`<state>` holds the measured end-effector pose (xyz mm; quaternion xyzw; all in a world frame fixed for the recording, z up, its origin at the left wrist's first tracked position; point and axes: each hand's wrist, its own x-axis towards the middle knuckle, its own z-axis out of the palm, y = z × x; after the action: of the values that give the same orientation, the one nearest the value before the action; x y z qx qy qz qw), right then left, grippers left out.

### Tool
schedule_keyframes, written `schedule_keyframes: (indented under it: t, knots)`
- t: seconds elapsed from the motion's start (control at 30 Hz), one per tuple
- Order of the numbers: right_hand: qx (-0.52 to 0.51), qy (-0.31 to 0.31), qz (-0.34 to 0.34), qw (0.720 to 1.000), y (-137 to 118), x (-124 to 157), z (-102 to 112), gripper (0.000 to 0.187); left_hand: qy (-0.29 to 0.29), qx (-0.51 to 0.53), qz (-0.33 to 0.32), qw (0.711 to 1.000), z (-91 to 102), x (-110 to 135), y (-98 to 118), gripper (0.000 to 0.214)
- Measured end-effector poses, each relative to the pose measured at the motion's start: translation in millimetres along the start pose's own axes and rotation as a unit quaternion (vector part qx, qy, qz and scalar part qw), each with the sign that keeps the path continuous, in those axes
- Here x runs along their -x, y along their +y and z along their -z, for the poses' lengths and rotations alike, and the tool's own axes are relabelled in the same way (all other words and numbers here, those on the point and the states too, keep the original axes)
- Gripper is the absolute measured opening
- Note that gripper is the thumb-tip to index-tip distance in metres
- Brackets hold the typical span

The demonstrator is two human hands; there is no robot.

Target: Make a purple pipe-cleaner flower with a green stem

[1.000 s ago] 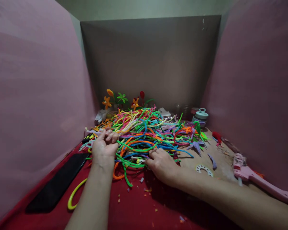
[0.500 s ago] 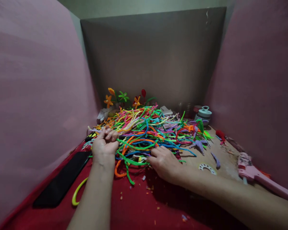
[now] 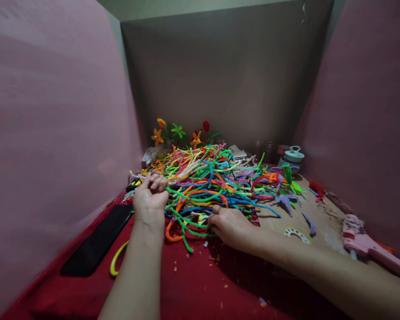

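A heap of fuzzy pipe cleaners [image 3: 200,171] in many colours lies in front of me. My left hand [image 3: 150,193], palm up with fingers curled, is closed at the heap's left edge, and a green pipe cleaner [image 3: 186,192] runs rightward from its fingers. Along the near edge, my right hand [image 3: 234,226] is palm down with bent fingers pinched at a green strand [image 3: 195,232]; its fingertips are partly hidden. An orange pipe cleaner [image 3: 173,236] loops between the hands, close to white and yellow tips [image 3: 202,218].
A black phone [image 3: 96,242] and a yellow handle [image 3: 117,260] lie left on the red cloth [image 3: 186,293]. At right are a pink glue gun [image 3: 363,242], a white ring-shaped piece [image 3: 296,234] and a lidded jar [image 3: 292,158]. Pipe-cleaner flowers [image 3: 196,139] stand behind; pink panels [image 3: 53,133] flank the table.
The view has turned slightly left, so everything sits further right. My right hand has shifted a little left against the heap. The left hand keeps its curled pose.
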<state>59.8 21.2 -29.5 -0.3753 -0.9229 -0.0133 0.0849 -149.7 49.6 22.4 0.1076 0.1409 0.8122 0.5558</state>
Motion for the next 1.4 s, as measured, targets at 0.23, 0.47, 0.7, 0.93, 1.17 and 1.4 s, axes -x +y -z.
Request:
schedule_keyframes:
  t: [0.23, 0.47, 0.7, 0.93, 1.17, 1.4]
  knots:
    - [0.028, 0.032, -0.002, 0.999, -3, -2, 1, 0.017, 0.004, 0.016, 0.003, 1.000, 1.5, -1, 4, 0.029]
    - [0.031, 0.170, -0.018, 0.985, 7, -4, 6, 0.017, -0.010, 0.045, 0.007, 0.999, -3.5, 4, 6, 0.030]
    - [-0.207, 0.321, -0.083, 0.920, 24, -3, 21, 0.012, -0.055, 0.057, 0.068, 0.995, -6.9, 11, 3, 0.028]
    - [-0.315, 0.375, -0.127, 0.863, 36, 3, 39, 0.010, -0.074, 0.055, 0.115, 0.989, -12.8, 18, -2, 0.026]
    - [-0.659, 0.199, -0.122, 0.715, 31, 7, 52, 0.012, -0.119, -0.019, 0.208, 0.971, -21.7, 37, -40, 0.023]
    - [-0.750, 0.060, -0.156, 0.640, 25, 11, 39, 0.015, -0.137, -0.105, 0.167, 0.971, -25.0, 48, -58, 0.012]
